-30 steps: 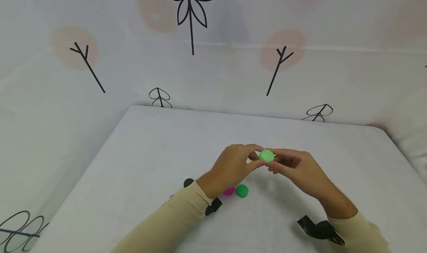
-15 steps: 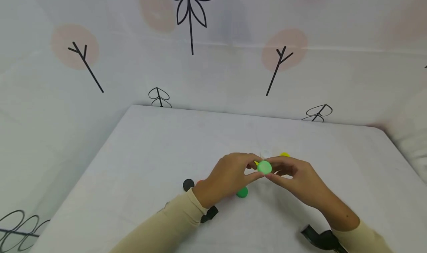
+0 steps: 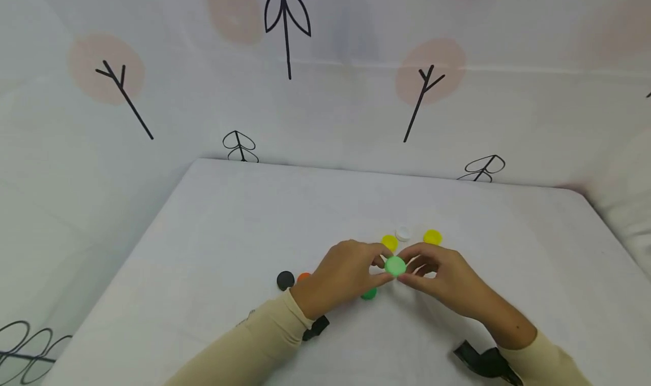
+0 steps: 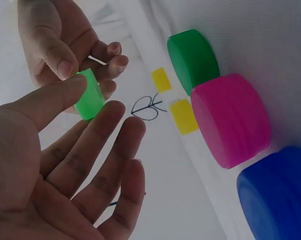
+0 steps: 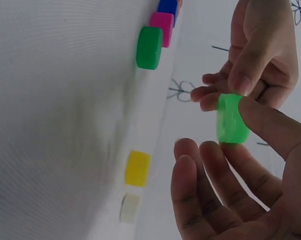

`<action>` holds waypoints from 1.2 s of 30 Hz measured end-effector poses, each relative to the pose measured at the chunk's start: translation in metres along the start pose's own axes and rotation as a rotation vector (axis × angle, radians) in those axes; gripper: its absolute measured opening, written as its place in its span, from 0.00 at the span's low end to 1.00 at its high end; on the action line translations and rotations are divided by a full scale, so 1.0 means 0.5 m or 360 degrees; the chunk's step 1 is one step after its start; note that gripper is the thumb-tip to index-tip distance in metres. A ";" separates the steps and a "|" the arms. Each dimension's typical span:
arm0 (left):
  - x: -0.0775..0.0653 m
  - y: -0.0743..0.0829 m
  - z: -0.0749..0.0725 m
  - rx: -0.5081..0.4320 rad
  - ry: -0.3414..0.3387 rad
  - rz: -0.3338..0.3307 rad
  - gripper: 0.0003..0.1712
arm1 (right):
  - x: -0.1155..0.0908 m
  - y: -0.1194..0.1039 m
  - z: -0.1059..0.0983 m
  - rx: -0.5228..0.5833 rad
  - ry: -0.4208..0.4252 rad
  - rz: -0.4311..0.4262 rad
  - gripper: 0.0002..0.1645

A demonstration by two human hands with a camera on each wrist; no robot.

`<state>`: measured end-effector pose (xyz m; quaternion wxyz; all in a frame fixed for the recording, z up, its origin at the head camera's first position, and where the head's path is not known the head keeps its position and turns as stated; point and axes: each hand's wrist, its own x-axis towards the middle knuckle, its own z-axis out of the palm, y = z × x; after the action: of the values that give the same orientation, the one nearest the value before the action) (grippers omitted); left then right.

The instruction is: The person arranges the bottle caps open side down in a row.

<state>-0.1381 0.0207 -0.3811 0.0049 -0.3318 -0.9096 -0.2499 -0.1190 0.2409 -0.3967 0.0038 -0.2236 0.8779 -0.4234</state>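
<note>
Both hands meet at a light green round cap (image 3: 395,266), slightly translucent and seemingly hollow on one side in the right wrist view. My left hand (image 3: 341,276) pinches its left edge between thumb and index finger. From the other side, my right hand (image 3: 447,270) pinches the right edge in the same way; its other fingers are loosely bent. In both wrist views the cap is held up off the table. Beyond the fingers lie a yellow disc (image 3: 389,242), a white disc (image 3: 403,234) and a second yellow disc (image 3: 432,237).
Below the left hand is a darker green disc (image 3: 368,293). A black disc (image 3: 286,280) and a partly hidden orange disc (image 3: 303,276) lie left of it. The left wrist view shows a pink disc (image 4: 230,120) and a blue disc (image 4: 280,195). Black straps (image 3: 480,360) hang near the wrists.
Both hands have come nearer the body and slightly left, with the light green cap between them. The yellow and white discs behind have come into view.
</note>
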 end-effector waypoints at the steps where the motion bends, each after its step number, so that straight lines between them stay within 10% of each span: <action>1: 0.001 0.000 0.001 0.0024 -0.0017 0.0001 0.16 | 0.001 0.001 0.000 0.0003 -0.0017 -0.0003 0.14; 36: -0.003 -0.002 0.032 0.0289 -0.0360 -0.0029 0.10 | 0.002 0.033 0.026 -0.0097 -0.0368 0.0092 0.13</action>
<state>-0.1349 0.0263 -0.3956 -0.0699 -0.3478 -0.9262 -0.1276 -0.1240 0.2398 -0.4171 0.1103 -0.2455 0.8902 -0.3676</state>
